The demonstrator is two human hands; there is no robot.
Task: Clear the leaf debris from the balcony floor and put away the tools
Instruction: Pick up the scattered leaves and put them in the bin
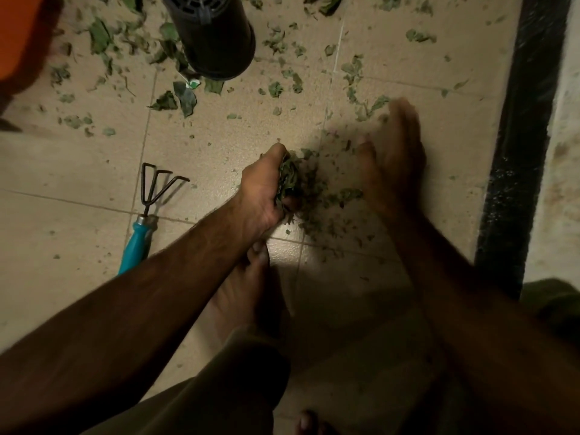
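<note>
Head view, looking down at a beige tiled balcony floor [78, 171], bounded on the right by a dark strip [521, 120] with a pale wall beyond. Leaf debris [276, 89] lies scattered over the upper half of the floor, thickest around a black pot [216, 36] lying on its side at the top edge. Part of an orange object [22, 36] shows in the upper left corner. A bare foot [248, 293] rests on the tiles beneath the left forearm. Right hand [395, 158]: released, fingers straight and together, low at the floor to the right of a loose leaf pile [329, 199]; the hand is blurred. Left hand [263, 189]: clenched around a wad of green leaves [288, 180], at the left margin of the same pile. A hand rake [147, 211] with three dark prongs and a teal handle lies flat on the floor, well to the left of the left hand and touched by neither of the hands
</note>
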